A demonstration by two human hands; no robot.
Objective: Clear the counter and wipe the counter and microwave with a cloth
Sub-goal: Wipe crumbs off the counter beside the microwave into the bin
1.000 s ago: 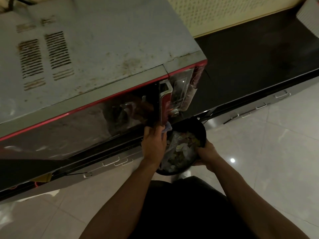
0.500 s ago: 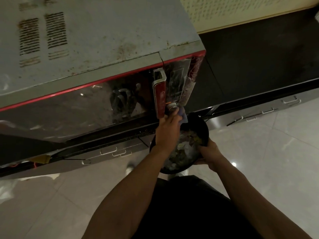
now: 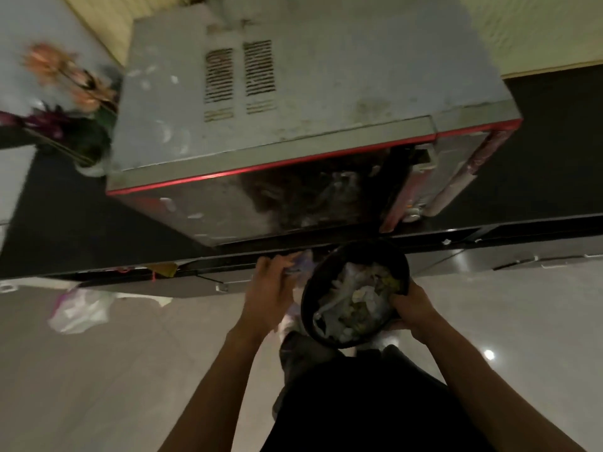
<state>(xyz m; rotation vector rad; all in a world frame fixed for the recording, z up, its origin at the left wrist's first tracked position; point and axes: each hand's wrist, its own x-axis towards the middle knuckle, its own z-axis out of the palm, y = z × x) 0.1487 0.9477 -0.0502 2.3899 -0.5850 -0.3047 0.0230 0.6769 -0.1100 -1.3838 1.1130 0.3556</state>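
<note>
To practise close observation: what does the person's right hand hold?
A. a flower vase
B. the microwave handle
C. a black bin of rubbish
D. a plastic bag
C: the right hand grips the rim of the black bin, full of crumpled scraps.

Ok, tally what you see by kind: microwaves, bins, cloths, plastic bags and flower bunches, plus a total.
Microwave: 1
Bin: 1
Cloth: 1
Plastic bag: 1
Flower bunch: 1
Total: 5
</note>
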